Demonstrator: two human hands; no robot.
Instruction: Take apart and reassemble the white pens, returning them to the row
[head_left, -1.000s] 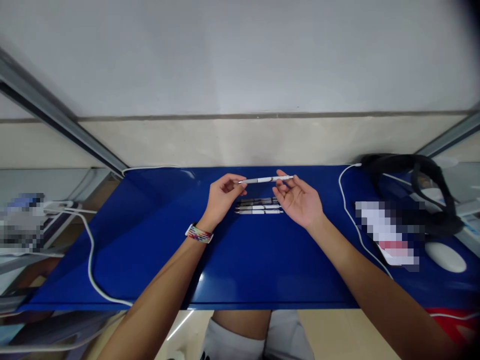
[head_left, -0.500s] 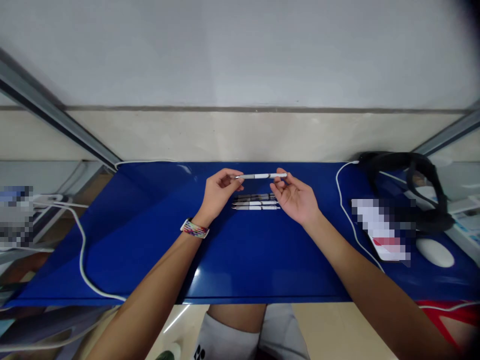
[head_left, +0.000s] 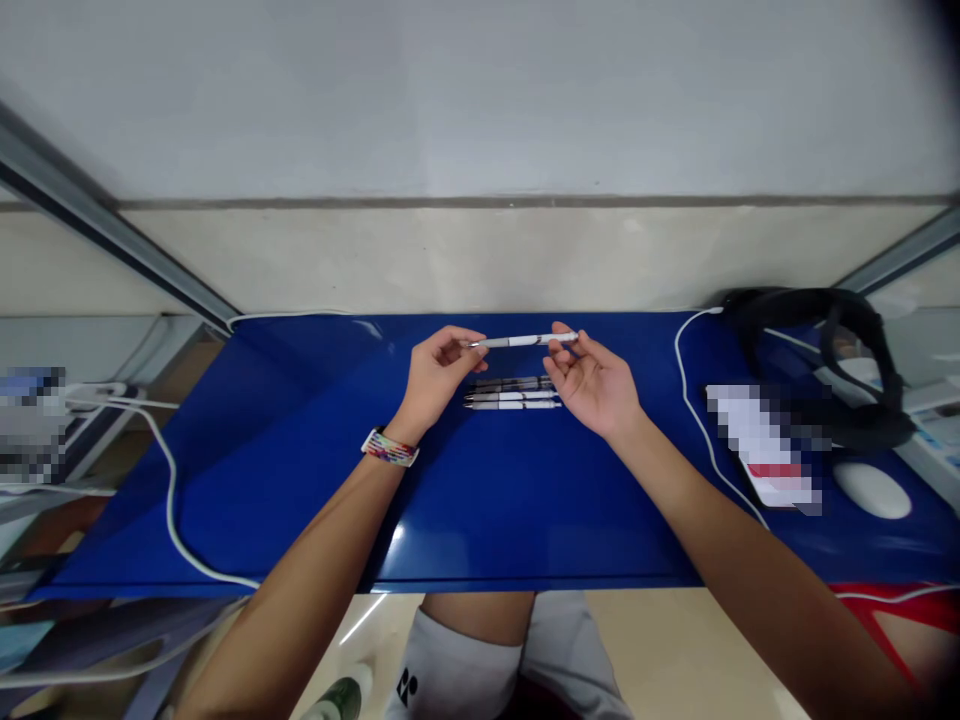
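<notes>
A white and grey pen (head_left: 517,341) is held level above the blue table (head_left: 480,500), stretched between my two hands. My left hand (head_left: 442,368) pinches its tip end between thumb and fingers, and a colourful woven band circles that wrist. At the other end, my right hand (head_left: 592,380) grips the pen with thumb and forefinger, palm turned up and the other fingers loosely curled. Just below lie several similar pens (head_left: 514,396), side by side in a stack of rows on the tabletop. My right fingers partly overlap the ends of those pens.
Toward the right lie a phone (head_left: 769,450) with a blurred screen, a white computer mouse (head_left: 872,490) and a black padded strap (head_left: 825,360). White cables (head_left: 694,400) run along both sides. Behind the table stands a wall (head_left: 480,255).
The pen stays between both hands and tilts slightly, its right end now a little higher. The whole view has shifted slightly, so the table sits higher in the picture.
</notes>
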